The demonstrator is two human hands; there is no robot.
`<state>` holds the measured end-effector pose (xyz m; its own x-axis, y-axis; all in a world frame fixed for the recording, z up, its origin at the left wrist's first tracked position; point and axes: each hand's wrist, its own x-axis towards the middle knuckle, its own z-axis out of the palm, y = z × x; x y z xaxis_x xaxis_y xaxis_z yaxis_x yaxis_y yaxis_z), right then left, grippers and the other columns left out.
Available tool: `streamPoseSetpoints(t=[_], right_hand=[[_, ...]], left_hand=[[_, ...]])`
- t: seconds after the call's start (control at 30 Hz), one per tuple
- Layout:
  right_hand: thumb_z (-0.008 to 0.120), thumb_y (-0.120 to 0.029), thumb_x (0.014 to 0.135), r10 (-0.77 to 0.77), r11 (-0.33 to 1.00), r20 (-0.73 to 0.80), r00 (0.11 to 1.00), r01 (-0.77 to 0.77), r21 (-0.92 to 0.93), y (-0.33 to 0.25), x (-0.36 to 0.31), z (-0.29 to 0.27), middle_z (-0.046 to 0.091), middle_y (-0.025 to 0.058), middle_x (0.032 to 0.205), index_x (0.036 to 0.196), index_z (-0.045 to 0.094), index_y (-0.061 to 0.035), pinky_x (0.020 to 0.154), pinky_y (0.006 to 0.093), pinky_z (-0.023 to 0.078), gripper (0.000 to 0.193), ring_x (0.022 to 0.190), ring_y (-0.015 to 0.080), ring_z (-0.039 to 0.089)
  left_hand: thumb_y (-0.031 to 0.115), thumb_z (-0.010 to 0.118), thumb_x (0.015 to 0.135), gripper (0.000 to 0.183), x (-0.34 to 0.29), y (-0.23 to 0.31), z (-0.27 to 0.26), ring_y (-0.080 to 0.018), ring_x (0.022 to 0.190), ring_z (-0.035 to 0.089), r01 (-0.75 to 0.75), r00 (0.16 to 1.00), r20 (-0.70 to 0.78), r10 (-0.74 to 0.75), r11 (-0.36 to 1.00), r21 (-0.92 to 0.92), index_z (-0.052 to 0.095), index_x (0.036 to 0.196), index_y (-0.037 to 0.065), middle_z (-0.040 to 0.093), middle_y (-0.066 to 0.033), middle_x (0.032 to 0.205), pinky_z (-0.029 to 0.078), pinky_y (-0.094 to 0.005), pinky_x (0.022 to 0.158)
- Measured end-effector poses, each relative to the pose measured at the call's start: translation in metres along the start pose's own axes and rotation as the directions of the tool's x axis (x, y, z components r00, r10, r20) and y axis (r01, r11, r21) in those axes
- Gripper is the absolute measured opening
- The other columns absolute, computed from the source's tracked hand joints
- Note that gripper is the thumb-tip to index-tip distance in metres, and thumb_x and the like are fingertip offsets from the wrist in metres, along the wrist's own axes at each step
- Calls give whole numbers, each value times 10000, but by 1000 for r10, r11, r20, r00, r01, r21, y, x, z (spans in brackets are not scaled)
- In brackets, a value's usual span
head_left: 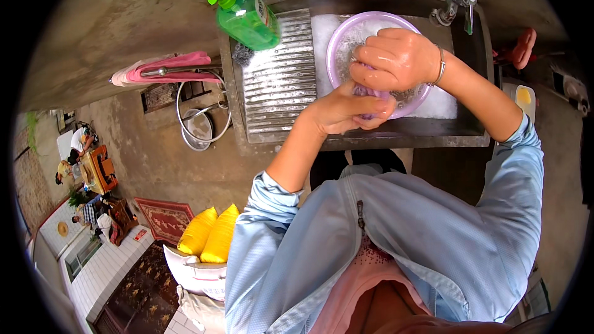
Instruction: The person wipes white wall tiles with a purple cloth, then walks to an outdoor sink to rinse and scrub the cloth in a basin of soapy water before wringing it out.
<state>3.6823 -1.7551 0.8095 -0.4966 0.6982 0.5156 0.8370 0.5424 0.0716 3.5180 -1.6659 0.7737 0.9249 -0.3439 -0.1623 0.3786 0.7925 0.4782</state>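
Observation:
My left hand [343,110] and my right hand [399,59] are pressed together over a light purple basin [333,55], wet and closed around a small bunched purple cloth [370,92]. Only a little of the cloth shows between my fingers, so its kind is hard to make out. Sudsy water sits in the basin. White foam [323,29] lies around it in the stone sink [396,141]. A silver bracelet [442,67] circles my right wrist.
A ribbed washboard surface [278,96] is left of the basin, with a green pump bottle [249,21] and a dark scouring pad [242,55] at its far end. A metal tap [456,0] stands at the back right. Pink towels [167,69] hang at left.

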Motion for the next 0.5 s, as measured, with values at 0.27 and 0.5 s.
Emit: streamPoseSetpoints(t=[0.27, 0.5], right_hand=[[651, -140, 648, 452, 864, 434, 779, -504, 5, -10, -15, 55, 591, 116, 691, 826, 528, -49, 482, 387, 458, 235, 579, 291, 607], [661, -149, 672, 365, 543, 864, 345, -834, 104, -43, -23, 116, 640, 166, 743, 899, 614, -45, 678, 415, 495, 254, 742, 351, 625]], left_hand=[[232, 590, 781, 358, 17, 13, -36, -332, 840, 646, 479, 849, -451, 276, -42, 877, 561, 1029, -24, 650, -211, 883, 496, -435, 703], [299, 563, 810, 361, 4, -47, -79, -355, 770, 647, 602, 786, -508, 353, -245, 760, 546, 995, -10, 656, -200, 816, 503, -455, 687]])
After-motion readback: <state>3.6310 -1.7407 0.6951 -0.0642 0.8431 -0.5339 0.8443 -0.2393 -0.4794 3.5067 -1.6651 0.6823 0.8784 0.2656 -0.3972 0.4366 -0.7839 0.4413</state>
